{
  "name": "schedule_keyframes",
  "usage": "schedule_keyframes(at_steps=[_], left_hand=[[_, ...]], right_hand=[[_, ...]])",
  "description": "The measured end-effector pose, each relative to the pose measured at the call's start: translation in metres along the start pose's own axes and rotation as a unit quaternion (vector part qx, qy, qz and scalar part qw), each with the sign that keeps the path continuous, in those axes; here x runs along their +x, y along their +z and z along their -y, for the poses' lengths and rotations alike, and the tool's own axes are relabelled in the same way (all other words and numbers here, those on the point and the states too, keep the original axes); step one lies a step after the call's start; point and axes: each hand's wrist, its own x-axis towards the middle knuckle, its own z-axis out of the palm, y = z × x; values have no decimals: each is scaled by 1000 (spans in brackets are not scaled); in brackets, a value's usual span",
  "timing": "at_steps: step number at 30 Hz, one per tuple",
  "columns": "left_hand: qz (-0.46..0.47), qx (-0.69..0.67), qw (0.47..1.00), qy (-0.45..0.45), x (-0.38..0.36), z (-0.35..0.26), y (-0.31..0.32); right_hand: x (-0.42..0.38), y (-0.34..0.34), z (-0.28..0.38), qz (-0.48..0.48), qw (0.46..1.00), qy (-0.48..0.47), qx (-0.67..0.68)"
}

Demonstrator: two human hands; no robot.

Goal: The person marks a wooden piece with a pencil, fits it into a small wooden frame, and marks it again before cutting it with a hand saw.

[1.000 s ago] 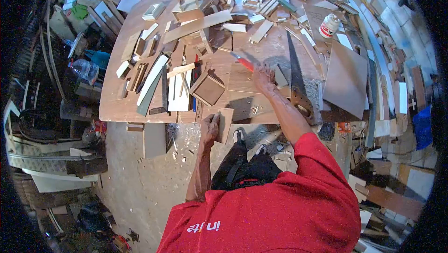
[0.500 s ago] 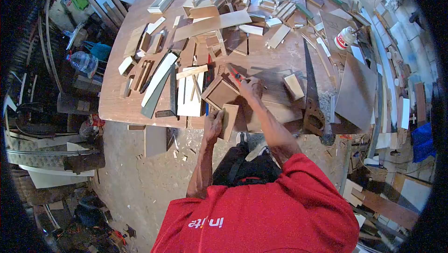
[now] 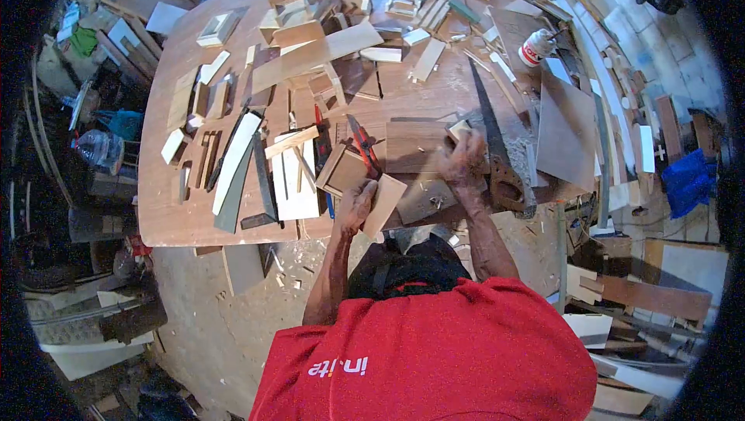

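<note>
Near the front edge of the table, my left hand point(image 3: 358, 202) grips a small light-brown wooden panel point(image 3: 384, 205), its fingers wrapped round the panel's left side. Just behind it sits an open wooden box point(image 3: 341, 170). Pliers with red handles point(image 3: 365, 149) lie beside the box, touching its right side. My right hand point(image 3: 464, 160) is at a small pale wood block point(image 3: 459, 130), with fingers bent and blurred at its near end. Under and left of this hand are flat brown boards point(image 3: 411, 145).
A handsaw point(image 3: 506, 180) lies right of my right hand. Long strips point(image 3: 239, 165) and a white board point(image 3: 296, 188) lie left of the box. Behind are wooden pieces point(image 3: 314, 52) and a glue bottle point(image 3: 535, 48).
My right hand has let go of the red-handled pliers and moved right to the small block. My left hand still holds the panel. The view has shifted.
</note>
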Motion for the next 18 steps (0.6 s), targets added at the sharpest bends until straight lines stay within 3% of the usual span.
schedule_keyframes(at_steps=[2, 4, 7, 10, 11, 12, 13, 14, 16, 18], left_hand=[[-41, 103, 993, 51, 10, 4, 15], [-30, 139, 986, 90, 34, 26, 24], [-85, 318, 933, 145, 45, 24, 36], [-37, 291, 945, 143, 69, 18, 40], [-35, 87, 990, -103, 66, -34, 50], [-37, 88, 990, -102, 73, -31, 51], [-40, 249, 968, 20, 80, -22, 48], [-39, 401, 904, 141, 86, -14, 47], [-38, 423, 897, 122, 97, -17, 52], [-40, 442, 895, 49, 109, -17, 53]], right_hand=[[2, -6, -22, -24, 999, 0, -26], [8, -10, -30, 133, 986, 78, -66], [14, -7, -45, 130, 988, 76, -32], [9, 6, -63, 124, 989, 82, -25], [5, 7, -65, 98, 990, 97, -10], [2, 7, -66, 73, 991, 111, 6], [-1, 3, -63, 74, 991, 110, 8], [-5, -2, -61, 114, 984, 131, 29], [-4, -20, -54, 151, 975, 154, 52], [-1, -35, -49, 173, 973, 136, 73]])
